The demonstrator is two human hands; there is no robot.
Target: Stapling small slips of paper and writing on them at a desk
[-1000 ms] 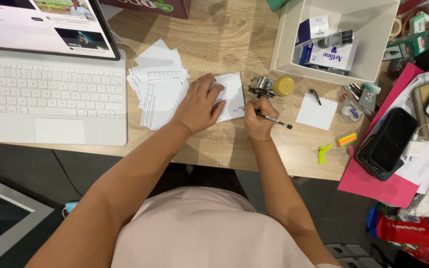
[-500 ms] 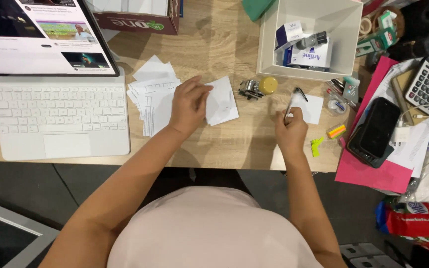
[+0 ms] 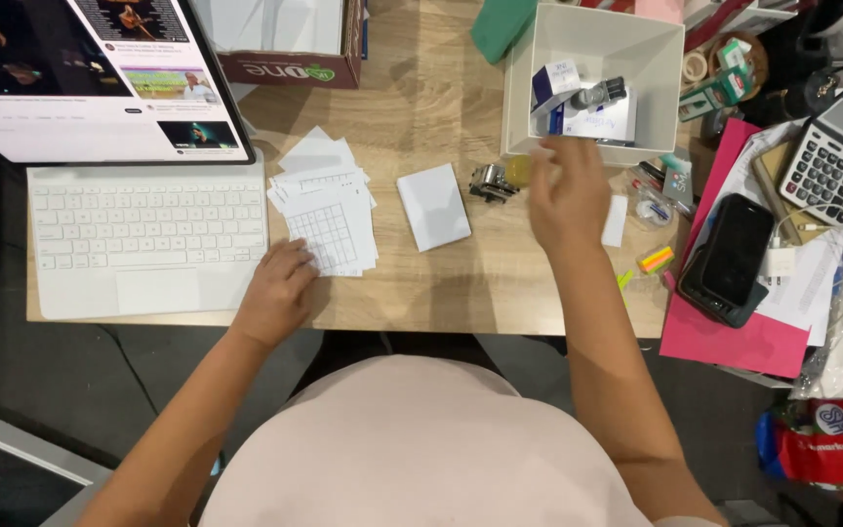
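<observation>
Clearly the paper stack [image 3: 329,210] is the thing in hand: loose white slips, some ruled in a grid, fanned unevenly on the wooden surface [image 3: 421,293] just right of the keyboard [image 3: 143,229]. The left hand [image 3: 275,293] rests at the stack's near corner, its fingertips [image 3: 302,256] touching the bottom edge of the top sheet, the grip flat and loose, holding nothing. I judge the slips very light, thin and floppy, apt to slide over one another and scatter; a lone sheet would best be pinched at a free corner or edge, while the whole pile would want squaring first and a hold across both faces. Right of the stack, apart from it, lies a single white card [image 3: 433,205], somewhat stiffer by the look of it. Beyond the card sit a small metal clip [image 3: 488,182] and a yellow round thing, partly hidden. Further right of the stack the right hand [image 3: 568,190] is raised near a white box [image 3: 524,88], blurred; its fingers seem loosely spread and I cannot tell whether the grip holds anything. Far right of the stack lie a phone [image 3: 734,256] on a pink folder [image 3: 724,337] and a calculator [image 3: 836,156].
</observation>
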